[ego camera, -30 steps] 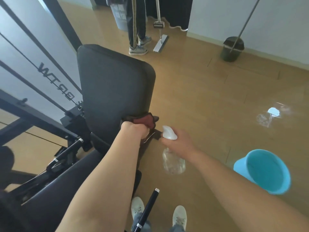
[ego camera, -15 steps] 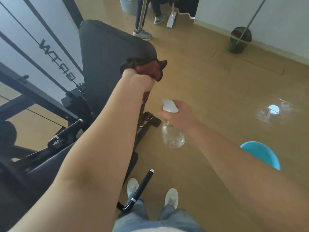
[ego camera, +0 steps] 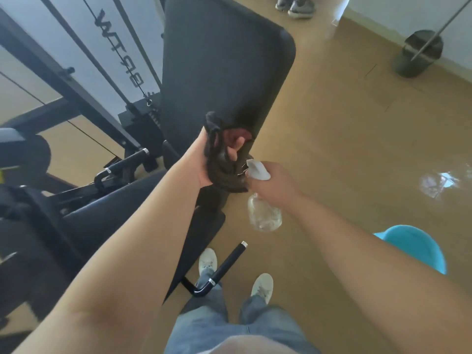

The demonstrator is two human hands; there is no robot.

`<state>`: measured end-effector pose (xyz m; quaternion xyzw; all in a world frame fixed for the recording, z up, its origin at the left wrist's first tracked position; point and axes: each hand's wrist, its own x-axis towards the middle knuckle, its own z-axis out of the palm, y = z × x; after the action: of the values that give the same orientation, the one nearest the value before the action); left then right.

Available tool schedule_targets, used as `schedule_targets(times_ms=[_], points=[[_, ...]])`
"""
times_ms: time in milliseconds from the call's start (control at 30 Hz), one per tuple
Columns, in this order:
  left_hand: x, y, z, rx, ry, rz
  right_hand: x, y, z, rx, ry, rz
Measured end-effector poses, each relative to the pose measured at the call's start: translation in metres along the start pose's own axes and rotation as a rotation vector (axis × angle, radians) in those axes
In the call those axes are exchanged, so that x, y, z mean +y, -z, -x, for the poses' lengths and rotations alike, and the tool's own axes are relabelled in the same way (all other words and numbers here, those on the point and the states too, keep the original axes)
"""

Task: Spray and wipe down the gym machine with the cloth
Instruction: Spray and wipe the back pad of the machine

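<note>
Wipe step, by my read: left hand [ego camera: 204,159] is gripping the bunched dark cloth [ego camera: 224,169], fingers clenched round it, at the lower right edge of the black back pad [ego camera: 217,72]. Whether cloth is touching the pad or hanging just off it, I cannot tell. Right hand [ego camera: 273,183] is wrapping the neck of the clear spray bottle [ego camera: 264,213], white nozzle pointing at the cloth, just beside it. Next move probably needs 1 squirt onto cloth or pad, then pressing flat against the vinyl. Pad is looking smooth, matte, upright-tilted. Room: glossy tan floor, blue bucket [ego camera: 419,249] at right, dark bin [ego camera: 419,54] by the wall, another person's shoes [ego camera: 293,6] at top.
</note>
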<state>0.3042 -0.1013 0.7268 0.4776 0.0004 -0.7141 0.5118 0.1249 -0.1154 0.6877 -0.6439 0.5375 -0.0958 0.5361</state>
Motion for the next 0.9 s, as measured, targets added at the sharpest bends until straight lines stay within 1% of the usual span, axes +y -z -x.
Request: schedule_targets(times_ms=[67, 100, 167, 200, 267, 400, 500, 633, 733, 800, 900], points=[[-0.008, 0.027, -0.003, 0.087, -0.070, 0.076, 0.005, -0.019, -0.005, -0.035, 0.001, 0.049], [-0.012, 0.040, -0.002, 0.091, -0.122, 0.153, 0.008, -0.030, -0.008, -0.054, 0.005, 0.070], [-0.018, 0.071, -0.003, 0.187, -0.248, 0.261, 0.013, -0.053, -0.018, -0.091, 0.035, 0.119], [-0.021, 0.088, -0.003, 0.208, -0.291, 0.280, 0.013, -0.063, -0.020, -0.101, 0.050, 0.153], [-0.025, 0.116, -0.001, 0.245, -0.317, 0.319, 0.016, -0.081, -0.028, -0.115, 0.072, 0.219], [-0.032, 0.165, -0.004, 0.328, -0.290, 0.317, 0.023, -0.119, -0.040, -0.178, 0.076, 0.302], [-0.037, 0.198, -0.020, 0.399, -0.243, 0.339, 0.032, -0.146, -0.052, -0.187, 0.047, 0.332], [-0.048, 0.210, -0.044, 0.472, -0.216, 0.336, 0.045, -0.175, -0.072, -0.203, 0.039, 0.428], [-0.063, 0.229, -0.068, 0.510, -0.221, 0.326, 0.052, -0.195, -0.084, -0.222, 0.085, 0.563], [-0.071, 0.245, -0.081, 0.497, -0.169, 0.315, 0.058, -0.204, -0.089, -0.176, 0.109, 0.596], [-0.081, 0.270, -0.098, 0.471, -0.142, 0.320, 0.070, -0.219, -0.096, -0.022, 0.107, 0.485]])
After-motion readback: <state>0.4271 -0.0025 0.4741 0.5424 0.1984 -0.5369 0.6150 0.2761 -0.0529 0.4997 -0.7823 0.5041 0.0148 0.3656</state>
